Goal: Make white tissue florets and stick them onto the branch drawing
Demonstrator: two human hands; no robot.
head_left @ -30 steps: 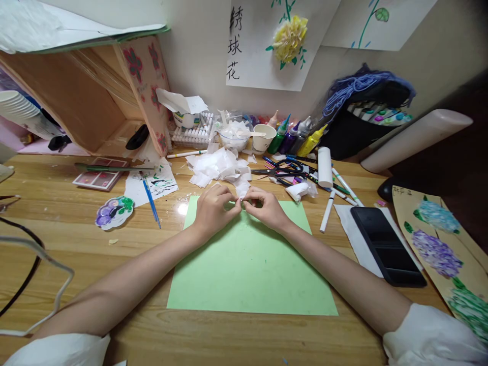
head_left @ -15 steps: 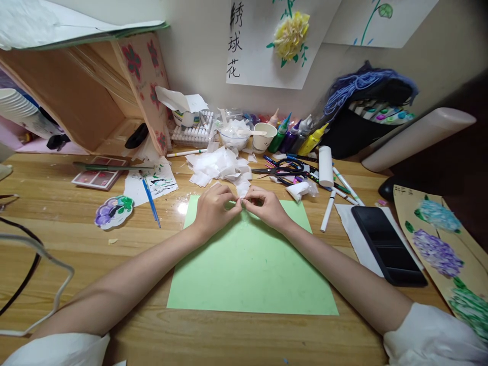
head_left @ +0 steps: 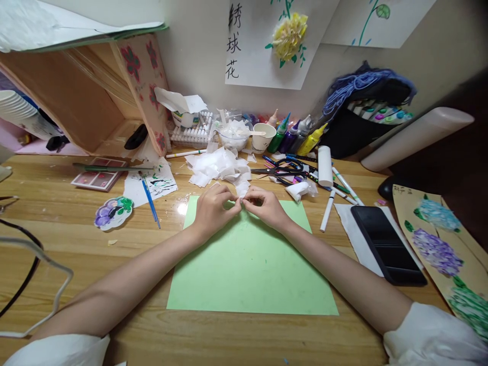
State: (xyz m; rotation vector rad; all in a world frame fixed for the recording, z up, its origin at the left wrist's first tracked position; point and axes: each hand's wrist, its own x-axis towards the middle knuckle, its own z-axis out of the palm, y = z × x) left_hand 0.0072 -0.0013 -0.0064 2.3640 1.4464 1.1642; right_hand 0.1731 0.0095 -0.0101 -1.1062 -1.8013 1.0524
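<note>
Looks out from the person's head, facing forward and down over the tabletop point(head_left: 236, 335) toward twelve o'clock. Sits near, above and behind the hands point(head_left: 214, 209), framing these just on the six o'clock side of centre. Catches forearms point(head_left: 141, 274) from eight and four. Reaches to the wall point(head_left: 206, 66) at twelve, the box point(head_left: 141, 96) at ten and the bag point(head_left: 337, 134) at two. Spreads wide, stretching shapes toward the edges.

left hand point(head_left: 214, 207): pinched | right hand point(head_left: 267, 207): pinched, fingertips close | 2 forearms point(head_left: 141, 279): slanted inward
</note>
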